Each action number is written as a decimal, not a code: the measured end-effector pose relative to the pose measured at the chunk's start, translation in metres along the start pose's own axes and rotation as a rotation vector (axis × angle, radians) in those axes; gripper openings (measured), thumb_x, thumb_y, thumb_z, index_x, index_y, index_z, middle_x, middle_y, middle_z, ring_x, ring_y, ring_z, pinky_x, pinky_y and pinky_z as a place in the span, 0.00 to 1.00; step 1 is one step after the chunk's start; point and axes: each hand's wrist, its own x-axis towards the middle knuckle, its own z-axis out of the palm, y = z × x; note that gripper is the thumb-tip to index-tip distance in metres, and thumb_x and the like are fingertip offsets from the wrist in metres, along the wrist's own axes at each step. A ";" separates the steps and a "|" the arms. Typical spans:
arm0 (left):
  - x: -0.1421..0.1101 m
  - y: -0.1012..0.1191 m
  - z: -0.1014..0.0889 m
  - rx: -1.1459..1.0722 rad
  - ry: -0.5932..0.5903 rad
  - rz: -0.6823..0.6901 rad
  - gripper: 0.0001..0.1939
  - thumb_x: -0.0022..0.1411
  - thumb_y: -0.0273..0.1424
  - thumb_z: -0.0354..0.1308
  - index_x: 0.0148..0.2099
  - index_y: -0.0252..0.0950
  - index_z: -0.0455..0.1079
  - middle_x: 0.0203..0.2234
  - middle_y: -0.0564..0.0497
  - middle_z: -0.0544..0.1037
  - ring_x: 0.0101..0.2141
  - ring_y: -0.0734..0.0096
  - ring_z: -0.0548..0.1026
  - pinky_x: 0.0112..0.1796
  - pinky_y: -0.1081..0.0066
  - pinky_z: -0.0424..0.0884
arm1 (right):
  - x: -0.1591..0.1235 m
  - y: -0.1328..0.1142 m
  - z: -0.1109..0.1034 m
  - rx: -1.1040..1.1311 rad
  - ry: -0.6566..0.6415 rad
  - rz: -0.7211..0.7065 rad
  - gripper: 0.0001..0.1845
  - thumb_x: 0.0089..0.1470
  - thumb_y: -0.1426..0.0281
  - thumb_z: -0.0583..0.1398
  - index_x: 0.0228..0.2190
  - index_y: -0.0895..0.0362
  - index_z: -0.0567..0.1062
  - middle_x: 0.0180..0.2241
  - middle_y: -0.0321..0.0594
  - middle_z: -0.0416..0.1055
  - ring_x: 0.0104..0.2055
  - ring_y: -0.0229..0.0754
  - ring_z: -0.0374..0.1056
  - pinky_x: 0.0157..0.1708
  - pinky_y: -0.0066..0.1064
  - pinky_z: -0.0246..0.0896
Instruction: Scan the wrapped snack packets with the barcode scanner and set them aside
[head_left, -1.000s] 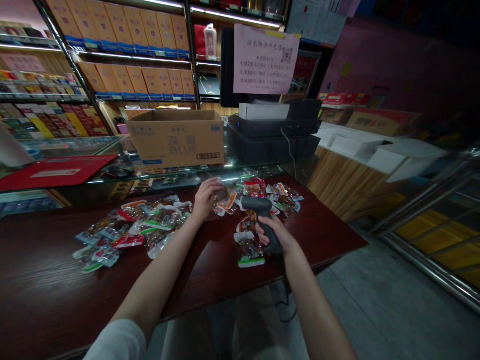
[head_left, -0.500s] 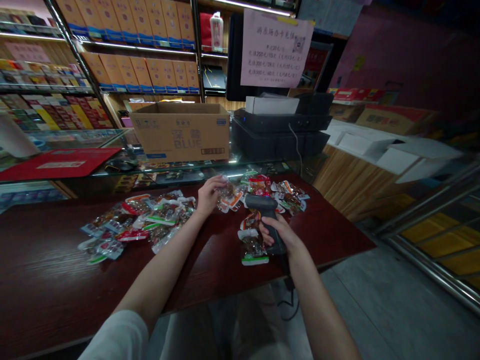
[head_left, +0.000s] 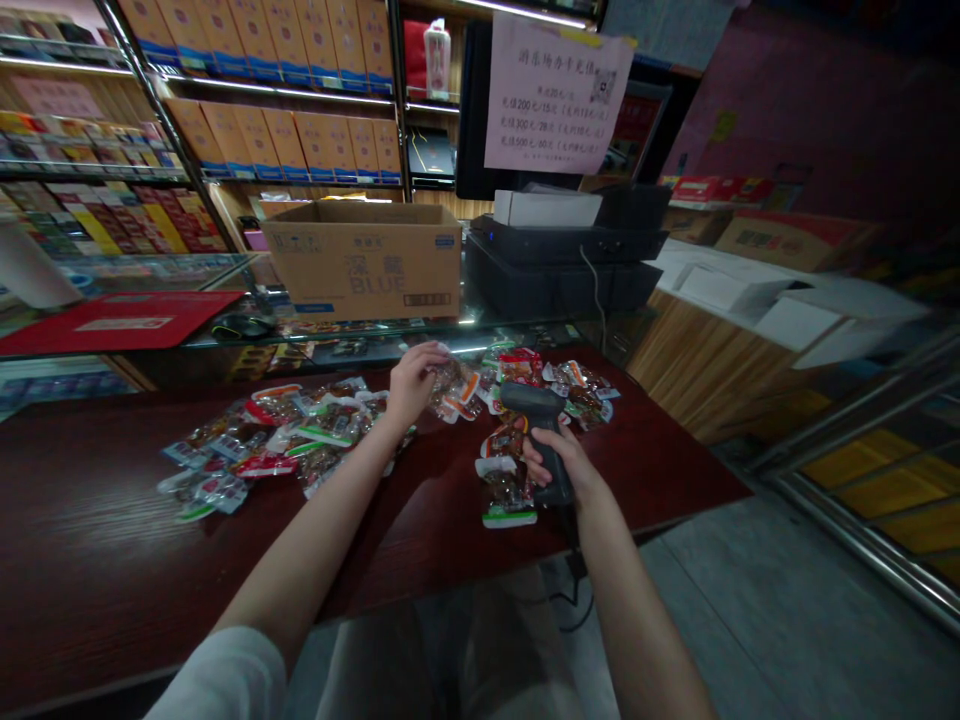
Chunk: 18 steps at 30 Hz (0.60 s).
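Observation:
My right hand point(head_left: 561, 466) is closed round the grip of a dark handheld barcode scanner point(head_left: 541, 418), whose head points away over the snack packets. My left hand point(head_left: 412, 382) pinches a clear snack packet point(head_left: 455, 380) with orange trim, held just above the dark red-brown table point(head_left: 112, 560). Several small snack packets lie in a pile at the left point(head_left: 277, 440) and in a second cluster at the right point(head_left: 559, 382). One packet with a green edge point(head_left: 506, 492) lies beside my right hand.
A cardboard box point(head_left: 365, 258) stands on the glass counter behind the table. A black cash register with printer point(head_left: 562, 250) is to its right, under a pink paper notice point(head_left: 559, 95). Shelves of boxed goods point(head_left: 247, 90) fill the back wall. The table's right edge drops to grey floor point(head_left: 787, 600).
My left hand has lifted the packet slightly and drawn it a little leftward. The scanner has shifted slightly right. The camera view has tilted down a little.

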 end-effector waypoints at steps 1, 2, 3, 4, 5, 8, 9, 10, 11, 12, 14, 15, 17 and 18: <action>0.003 0.000 -0.008 0.052 0.000 -0.010 0.17 0.50 0.17 0.49 0.35 0.37 0.74 0.37 0.48 0.80 0.50 0.63 0.75 0.53 0.57 0.70 | 0.000 -0.001 0.000 0.008 0.011 -0.010 0.18 0.50 0.61 0.62 0.39 0.56 0.66 0.16 0.24 0.61 0.10 0.28 0.51 0.11 0.22 0.49; 0.006 0.000 -0.017 0.105 -0.003 -0.023 0.17 0.50 0.17 0.49 0.36 0.37 0.74 0.38 0.48 0.80 0.50 0.63 0.74 0.54 0.56 0.69 | 0.001 -0.001 -0.001 0.017 0.020 -0.019 0.18 0.50 0.60 0.62 0.39 0.56 0.66 0.16 0.24 0.61 0.10 0.28 0.51 0.11 0.22 0.49; 0.007 -0.001 -0.028 0.153 -0.017 -0.030 0.17 0.50 0.17 0.49 0.36 0.37 0.75 0.39 0.48 0.80 0.51 0.62 0.74 0.54 0.56 0.69 | 0.001 -0.002 -0.001 0.025 0.024 -0.025 0.18 0.50 0.60 0.62 0.39 0.56 0.66 0.16 0.24 0.60 0.10 0.28 0.50 0.11 0.22 0.48; 0.008 -0.003 -0.040 0.197 -0.049 -0.025 0.17 0.50 0.18 0.49 0.37 0.37 0.75 0.39 0.47 0.80 0.51 0.61 0.73 0.55 0.55 0.68 | 0.001 -0.002 -0.001 0.032 0.027 -0.031 0.18 0.50 0.60 0.62 0.39 0.55 0.66 0.17 0.23 0.60 0.10 0.28 0.50 0.11 0.22 0.48; 0.006 -0.005 -0.052 0.238 -0.083 -0.016 0.17 0.50 0.18 0.50 0.37 0.37 0.75 0.40 0.47 0.80 0.52 0.59 0.73 0.55 0.55 0.68 | 0.001 -0.003 -0.001 0.037 0.027 -0.033 0.18 0.50 0.60 0.62 0.39 0.55 0.65 0.17 0.23 0.60 0.10 0.28 0.50 0.11 0.22 0.48; -0.007 -0.011 -0.090 0.324 -0.142 -0.015 0.16 0.52 0.21 0.51 0.39 0.39 0.76 0.42 0.46 0.79 0.53 0.57 0.72 0.56 0.53 0.67 | 0.001 -0.003 0.000 0.041 0.036 -0.037 0.18 0.49 0.60 0.62 0.38 0.55 0.65 0.17 0.24 0.60 0.10 0.28 0.50 0.11 0.23 0.48; -0.013 -0.012 -0.100 0.346 -0.152 -0.019 0.16 0.53 0.22 0.51 0.40 0.39 0.76 0.43 0.46 0.79 0.54 0.56 0.72 0.56 0.52 0.67 | 0.001 -0.003 0.000 0.040 0.040 -0.040 0.17 0.49 0.60 0.63 0.38 0.55 0.66 0.17 0.24 0.60 0.10 0.28 0.50 0.11 0.23 0.47; -0.021 -0.013 -0.110 0.369 -0.160 -0.026 0.16 0.54 0.23 0.51 0.41 0.39 0.76 0.43 0.45 0.78 0.54 0.56 0.71 0.56 0.52 0.68 | 0.001 -0.003 0.000 0.038 0.042 -0.043 0.17 0.50 0.61 0.63 0.39 0.55 0.66 0.17 0.24 0.60 0.10 0.28 0.50 0.11 0.23 0.47; -0.029 -0.013 -0.117 0.390 -0.165 -0.037 0.16 0.54 0.23 0.51 0.42 0.39 0.76 0.44 0.45 0.78 0.55 0.55 0.71 0.56 0.51 0.68 | 0.002 -0.003 -0.001 0.035 0.039 -0.043 0.17 0.50 0.61 0.62 0.39 0.55 0.66 0.17 0.24 0.60 0.10 0.28 0.50 0.11 0.23 0.47; -0.037 -0.013 -0.124 0.411 -0.168 -0.053 0.16 0.55 0.24 0.51 0.43 0.40 0.75 0.44 0.45 0.78 0.55 0.54 0.70 0.56 0.51 0.68 | 0.002 -0.002 -0.001 0.031 0.032 -0.040 0.17 0.50 0.61 0.62 0.40 0.55 0.66 0.17 0.24 0.60 0.10 0.29 0.50 0.11 0.23 0.47; -0.052 -0.013 -0.132 0.450 -0.172 -0.090 0.16 0.56 0.26 0.51 0.44 0.39 0.75 0.44 0.44 0.77 0.56 0.52 0.69 0.56 0.51 0.68 | 0.004 -0.002 -0.002 0.029 0.013 -0.024 0.18 0.50 0.60 0.62 0.40 0.55 0.66 0.17 0.25 0.60 0.10 0.29 0.50 0.11 0.23 0.48; -0.059 -0.013 -0.135 0.468 -0.176 -0.110 0.15 0.56 0.27 0.52 0.45 0.39 0.75 0.44 0.43 0.77 0.56 0.51 0.69 0.56 0.51 0.68 | 0.005 -0.002 -0.001 0.031 0.012 -0.020 0.19 0.50 0.60 0.62 0.40 0.55 0.66 0.17 0.25 0.60 0.10 0.29 0.49 0.11 0.23 0.47; -0.070 -0.011 -0.139 0.501 -0.197 -0.142 0.15 0.57 0.31 0.54 0.46 0.38 0.74 0.44 0.42 0.76 0.55 0.49 0.69 0.55 0.50 0.68 | 0.009 -0.003 0.002 0.027 0.034 -0.028 0.19 0.49 0.60 0.63 0.39 0.55 0.67 0.16 0.24 0.60 0.10 0.29 0.49 0.11 0.23 0.47; -0.074 -0.010 -0.140 0.516 -0.214 -0.150 0.15 0.58 0.34 0.55 0.47 0.37 0.74 0.45 0.41 0.76 0.55 0.48 0.69 0.56 0.50 0.67 | 0.012 -0.004 0.005 0.021 0.054 -0.039 0.18 0.48 0.60 0.63 0.38 0.55 0.67 0.16 0.24 0.59 0.10 0.28 0.49 0.11 0.23 0.47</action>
